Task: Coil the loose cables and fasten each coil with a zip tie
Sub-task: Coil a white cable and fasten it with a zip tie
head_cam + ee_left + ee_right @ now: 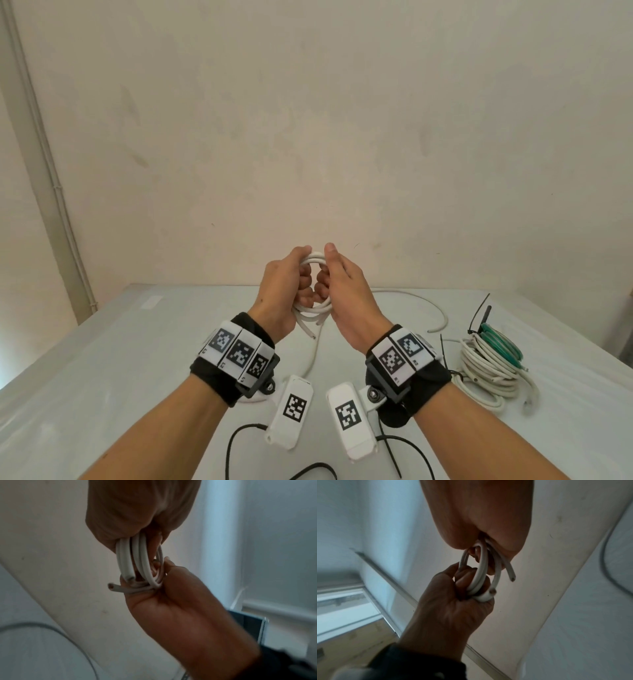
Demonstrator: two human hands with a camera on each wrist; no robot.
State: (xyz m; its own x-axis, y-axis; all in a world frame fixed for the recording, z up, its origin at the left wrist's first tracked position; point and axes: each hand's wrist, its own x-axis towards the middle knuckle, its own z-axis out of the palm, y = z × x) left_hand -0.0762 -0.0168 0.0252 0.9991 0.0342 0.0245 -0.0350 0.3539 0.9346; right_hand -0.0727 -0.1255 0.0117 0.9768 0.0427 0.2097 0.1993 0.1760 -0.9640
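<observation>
A small coil of white cable (313, 307) is held up above the grey table (102, 359), in front of the wall. My left hand (301, 274) grips the coil's left side with curled fingers. My right hand (325, 274) grips its right side, thumb up and fingers hooked through the loops. Two cut ends (310, 331) stick out below the coil. The left wrist view shows the coil (142, 561) running from my left hand (137, 513) down into my right hand (163, 595). In the right wrist view the coil (481, 572) hangs between my right hand (479, 513) and my left hand (453, 601).
A loose white cable (440, 308) curves over the table behind my hands. At the right lies a white cable bundle (486, 373) with a green coil (505, 344) and black zip ties (479, 315). Thin black cables (236, 442) and another zip tie (390, 452) lie near the front edge.
</observation>
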